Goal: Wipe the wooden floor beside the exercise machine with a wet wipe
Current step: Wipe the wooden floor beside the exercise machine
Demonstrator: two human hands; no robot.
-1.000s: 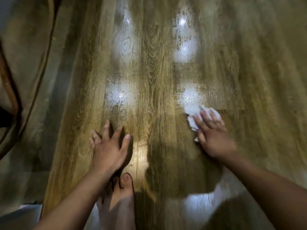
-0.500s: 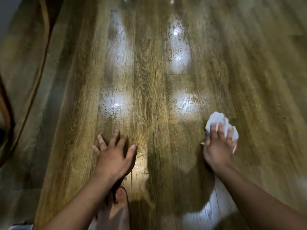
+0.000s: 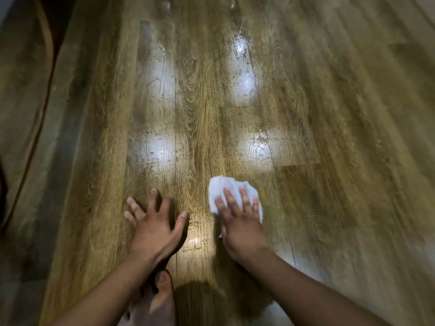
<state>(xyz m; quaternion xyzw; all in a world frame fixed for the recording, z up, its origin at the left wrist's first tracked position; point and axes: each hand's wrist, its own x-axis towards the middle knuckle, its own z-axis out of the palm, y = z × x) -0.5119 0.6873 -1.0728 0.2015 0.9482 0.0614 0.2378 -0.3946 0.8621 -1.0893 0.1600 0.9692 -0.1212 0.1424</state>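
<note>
Two bare hands, one wipe and one bare foot show against the brown wood-grain plank floor [image 3: 329, 137]. One crumpled white wet wipe [image 3: 224, 187] lies on the floor just right of the middle of the view, under the right hand [image 3: 242, 222]. That hand lies flat on top of it with four fingers [image 3: 229, 201] straight and slightly spread, pressing down rather than curling round. The far edge of the wipe sticks out beyond the fingertips, more of it shows to either side of them, and a small white scrap peeks out by the heel of the palm. Whether the thumb tucks under the cloth cannot be told.

One left hand [image 3: 153, 229] rests palm down on the bare planks just beside the right one, fingers wide and splayed, thumb pointing towards the wipe but apart from it. It holds nothing.

One bare foot [image 3: 162, 300] stands on the floor at the bottom edge, partly hidden by the left forearm, the big toe pointing up the planks.

Four pale glossy patches of reflected light [image 3: 157, 149] sit on the floor beyond the hands, two nearer and two farther, and one smaller glint lies between the hands. The wipe is just short of the nearer right patch.

One thin curved brown bar [image 3: 50, 41] runs down the left edge, well apart from both hands.
</note>
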